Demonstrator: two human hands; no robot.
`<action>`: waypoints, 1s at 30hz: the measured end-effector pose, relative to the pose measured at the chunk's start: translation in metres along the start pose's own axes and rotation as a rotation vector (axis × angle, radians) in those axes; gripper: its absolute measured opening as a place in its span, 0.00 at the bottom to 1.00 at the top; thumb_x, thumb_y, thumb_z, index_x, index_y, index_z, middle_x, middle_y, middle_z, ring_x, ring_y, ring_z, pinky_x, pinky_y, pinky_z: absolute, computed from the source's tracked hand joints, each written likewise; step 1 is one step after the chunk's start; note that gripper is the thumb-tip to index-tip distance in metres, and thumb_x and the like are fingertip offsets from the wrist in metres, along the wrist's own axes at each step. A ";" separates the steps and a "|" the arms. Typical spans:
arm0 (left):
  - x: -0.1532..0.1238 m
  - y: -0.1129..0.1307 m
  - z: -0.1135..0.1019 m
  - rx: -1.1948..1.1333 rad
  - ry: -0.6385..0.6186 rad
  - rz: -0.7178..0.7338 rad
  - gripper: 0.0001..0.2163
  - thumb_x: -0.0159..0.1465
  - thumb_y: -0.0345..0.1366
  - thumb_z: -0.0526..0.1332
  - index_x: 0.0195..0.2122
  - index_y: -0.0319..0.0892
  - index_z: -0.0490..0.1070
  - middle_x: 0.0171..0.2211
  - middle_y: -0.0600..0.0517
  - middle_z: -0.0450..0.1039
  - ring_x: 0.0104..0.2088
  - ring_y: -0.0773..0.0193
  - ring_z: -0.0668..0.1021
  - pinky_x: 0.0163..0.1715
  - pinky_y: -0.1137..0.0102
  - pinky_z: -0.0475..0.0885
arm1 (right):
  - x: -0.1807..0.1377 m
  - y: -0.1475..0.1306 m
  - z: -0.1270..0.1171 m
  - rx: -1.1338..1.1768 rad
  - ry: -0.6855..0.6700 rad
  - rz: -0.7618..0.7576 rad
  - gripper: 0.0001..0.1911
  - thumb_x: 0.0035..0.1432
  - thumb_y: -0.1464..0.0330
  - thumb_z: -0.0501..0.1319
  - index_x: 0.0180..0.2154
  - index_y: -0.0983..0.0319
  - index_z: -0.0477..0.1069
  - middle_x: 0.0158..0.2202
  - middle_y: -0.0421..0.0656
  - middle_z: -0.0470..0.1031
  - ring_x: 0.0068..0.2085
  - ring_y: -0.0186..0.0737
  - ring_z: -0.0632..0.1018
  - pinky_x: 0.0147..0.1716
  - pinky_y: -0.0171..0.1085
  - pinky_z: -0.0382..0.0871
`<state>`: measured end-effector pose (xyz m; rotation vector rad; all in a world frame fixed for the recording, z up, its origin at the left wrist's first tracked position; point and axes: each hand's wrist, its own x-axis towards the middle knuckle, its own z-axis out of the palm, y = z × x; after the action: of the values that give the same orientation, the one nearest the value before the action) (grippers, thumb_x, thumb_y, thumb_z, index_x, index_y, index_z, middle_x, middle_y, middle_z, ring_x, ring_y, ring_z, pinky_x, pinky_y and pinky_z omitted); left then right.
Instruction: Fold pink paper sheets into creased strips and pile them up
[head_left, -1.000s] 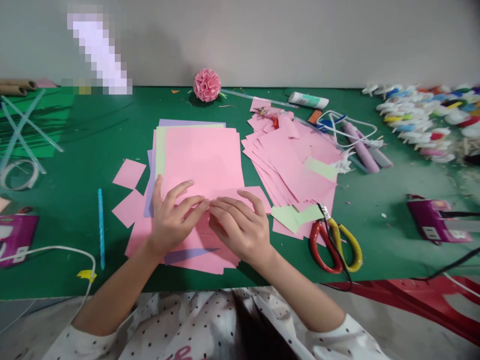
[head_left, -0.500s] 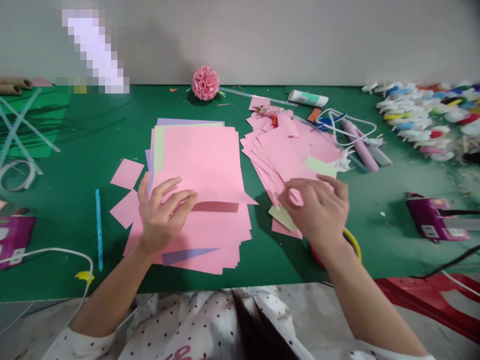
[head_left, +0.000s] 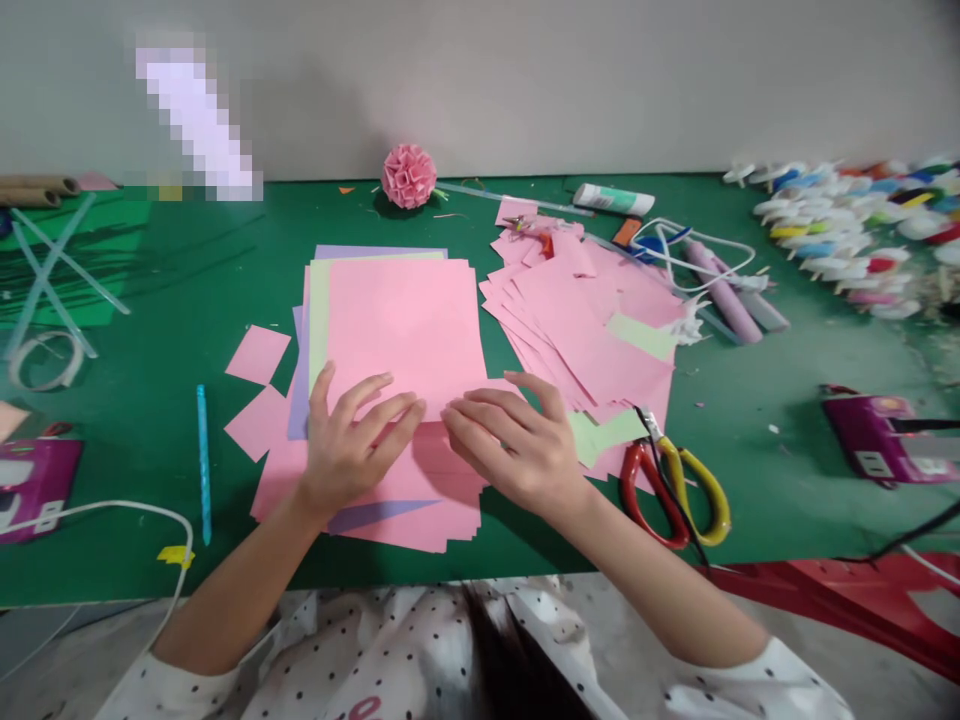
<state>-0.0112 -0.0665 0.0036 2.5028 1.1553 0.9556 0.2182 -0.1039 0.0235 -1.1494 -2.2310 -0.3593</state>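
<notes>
A pink paper sheet (head_left: 405, 330) lies on top of a stack of pink, green and purple paper, its near edge raised and casting a shadow. My left hand (head_left: 360, 440) is closed on that near edge, fingers over the top and thumb hidden. My right hand (head_left: 521, 440) grips the same edge just to the right, fingertips close to the left ones. A strip of pink paper shows beyond my right fingers. Scissors (head_left: 675, 480) with red and yellow handles lie to the right of my right hand, beside light green paper scraps (head_left: 607, 435).
Pink paper pieces (head_left: 562, 320) are piled on the right. At the back sit a folded-paper ball (head_left: 409, 177) and a glue stick (head_left: 613, 199). A blue pencil-like stick (head_left: 204, 465), small pink squares (head_left: 259, 355) and a tape roll (head_left: 46, 360) are on the left; colourful caps (head_left: 840, 235) fill the far right.
My right hand has moved left from the loose pieces to the sheet's near edge, uncovering the scissors. My left hand has shifted slightly right.
</notes>
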 end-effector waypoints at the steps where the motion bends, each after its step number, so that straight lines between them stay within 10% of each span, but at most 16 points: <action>1: -0.001 0.000 0.000 0.020 0.006 0.025 0.12 0.63 0.33 0.68 0.45 0.59 0.78 0.42 0.56 0.84 0.54 0.50 0.80 0.69 0.32 0.46 | 0.001 0.000 0.001 -0.003 0.004 -0.010 0.11 0.65 0.75 0.63 0.43 0.53 0.76 0.40 0.37 0.85 0.42 0.39 0.84 0.54 0.49 0.70; 6: -0.002 0.002 0.001 0.191 0.097 0.249 0.11 0.60 0.32 0.68 0.41 0.56 0.75 0.39 0.58 0.82 0.53 0.51 0.80 0.69 0.34 0.47 | 0.004 -0.006 0.003 0.074 -0.052 0.012 0.12 0.66 0.75 0.61 0.45 0.52 0.76 0.41 0.37 0.85 0.42 0.39 0.84 0.55 0.49 0.70; 14: 0.006 -0.010 -0.007 0.131 0.183 0.114 0.09 0.57 0.29 0.67 0.33 0.53 0.72 0.34 0.59 0.80 0.50 0.52 0.79 0.69 0.37 0.46 | 0.000 0.030 -0.041 -0.067 0.025 -0.094 0.10 0.62 0.75 0.66 0.41 0.53 0.76 0.39 0.35 0.86 0.37 0.37 0.85 0.48 0.45 0.74; 19: 0.011 -0.025 -0.012 0.242 0.337 0.099 0.04 0.62 0.33 0.64 0.35 0.50 0.73 0.33 0.55 0.79 0.49 0.52 0.79 0.64 0.44 0.60 | -0.025 0.064 -0.077 -0.109 0.245 0.086 0.15 0.55 0.78 0.71 0.40 0.53 0.77 0.32 0.39 0.85 0.29 0.40 0.83 0.37 0.42 0.78; 25: 0.014 -0.008 -0.004 0.205 0.367 0.273 0.13 0.63 0.41 0.68 0.48 0.50 0.72 0.45 0.52 0.80 0.51 0.55 0.79 0.63 0.49 0.66 | -0.024 0.044 -0.057 -0.116 0.008 0.049 0.14 0.58 0.78 0.70 0.44 0.58 0.76 0.37 0.40 0.86 0.33 0.39 0.84 0.39 0.41 0.77; 30: 0.013 0.003 0.001 0.256 0.285 0.330 0.08 0.62 0.31 0.68 0.40 0.50 0.73 0.38 0.59 0.83 0.50 0.56 0.80 0.66 0.48 0.63 | -0.004 0.029 -0.038 -0.017 -0.006 -0.055 0.14 0.59 0.80 0.68 0.45 0.63 0.76 0.41 0.43 0.86 0.37 0.40 0.85 0.42 0.41 0.76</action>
<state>-0.0024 -0.0587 0.0106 2.8986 1.0092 1.3637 0.2579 -0.1081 0.0497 -1.1010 -2.2720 -0.3989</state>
